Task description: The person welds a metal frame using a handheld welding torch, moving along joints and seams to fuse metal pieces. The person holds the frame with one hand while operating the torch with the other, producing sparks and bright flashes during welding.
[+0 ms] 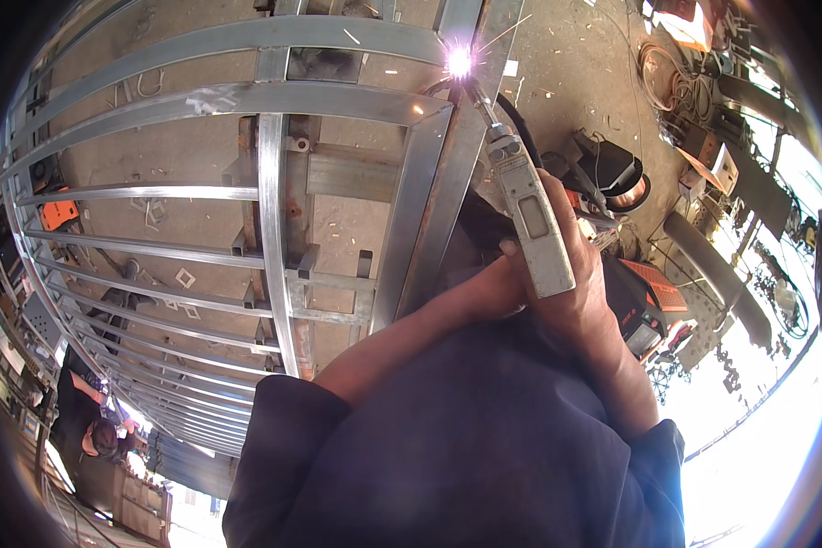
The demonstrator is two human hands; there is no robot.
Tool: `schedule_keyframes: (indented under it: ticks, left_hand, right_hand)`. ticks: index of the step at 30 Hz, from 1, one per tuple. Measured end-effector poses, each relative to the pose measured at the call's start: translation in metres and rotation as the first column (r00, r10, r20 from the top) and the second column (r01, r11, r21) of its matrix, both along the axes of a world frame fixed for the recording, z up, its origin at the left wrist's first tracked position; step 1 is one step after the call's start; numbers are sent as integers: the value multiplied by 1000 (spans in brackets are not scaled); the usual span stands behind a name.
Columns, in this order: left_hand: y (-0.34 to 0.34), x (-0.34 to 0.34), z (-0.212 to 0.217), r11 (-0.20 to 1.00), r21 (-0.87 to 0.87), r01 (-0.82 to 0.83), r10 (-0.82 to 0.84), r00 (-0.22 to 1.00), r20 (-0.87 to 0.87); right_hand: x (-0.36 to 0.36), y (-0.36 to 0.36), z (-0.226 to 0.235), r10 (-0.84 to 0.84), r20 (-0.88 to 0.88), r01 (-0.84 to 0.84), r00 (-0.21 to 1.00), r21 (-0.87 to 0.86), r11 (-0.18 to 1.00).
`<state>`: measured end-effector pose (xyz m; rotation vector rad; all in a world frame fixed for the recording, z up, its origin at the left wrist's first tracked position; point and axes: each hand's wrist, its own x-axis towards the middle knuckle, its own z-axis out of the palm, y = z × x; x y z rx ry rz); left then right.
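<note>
My right hand (568, 237) is wrapped round a grey handheld welding torch (532, 215), which points up and slightly left. My left hand (502, 285) is closed at the torch's lower left side, thumb up. Its other fingers are hidden behind the torch and my right hand. A bright pinkish-white glare with flying sparks (459, 62) burns at the nozzle tip, on the corner of a metal frame (356, 102). The glare hides the exact contact point. The frame consists of silvery square tubes, with long rails and several parallel bars running to the left.
A dark cable (521, 123) runs behind the torch. To the right stand a black machine with an orange top (639, 306), a wire spool (627, 196) and coiled hose (676, 82). An orange case (59, 212) lies far left. Another person (100, 429) is at the lower left.
</note>
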<state>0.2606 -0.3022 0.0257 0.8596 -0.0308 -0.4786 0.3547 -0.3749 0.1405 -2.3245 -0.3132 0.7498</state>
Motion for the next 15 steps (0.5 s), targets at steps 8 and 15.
schedule_keyframes:
  ticks: [8, 15]
  left_hand:
    - [7, 2, 3, 996, 91, 11, -14, 999, 36]
    - [0, -1, -2, 981, 187, -47, 25, 992, 122]
  right_hand:
    - [0, 0, 4, -44, -118, 43, 992, -5, 999]
    - [0, 0, 2, -22, -80, 23, 997, 14, 1000]
